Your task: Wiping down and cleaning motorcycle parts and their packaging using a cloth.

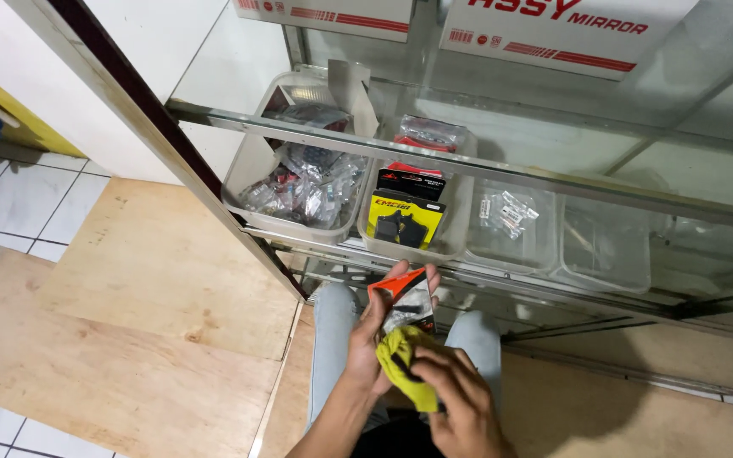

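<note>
Evidently a wiping step: the left hand (pixel 372 343) grips a small orange-and-black blister pack (pixel 406 298) at centre frame, fingers closed on its edge, while the right hand (pixel 458 399) at 5 o'clock pinches a yellow cloth (pixel 406 366) against it; steady rubbing seems called for. At 12 o'clock, a yellow-and-black packet (pixel 402 219) stands in a clear tub (pixel 451 242); white red-striped boxes (pixel 566 30) sit above

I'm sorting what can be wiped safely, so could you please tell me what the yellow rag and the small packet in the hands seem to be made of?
The yellow rag looks like soft, matte cloth: it bunches and folds. The small packet seems to be glossy clear plastic over an orange and black card, since it shines; what it contains can't be made out.
</note>
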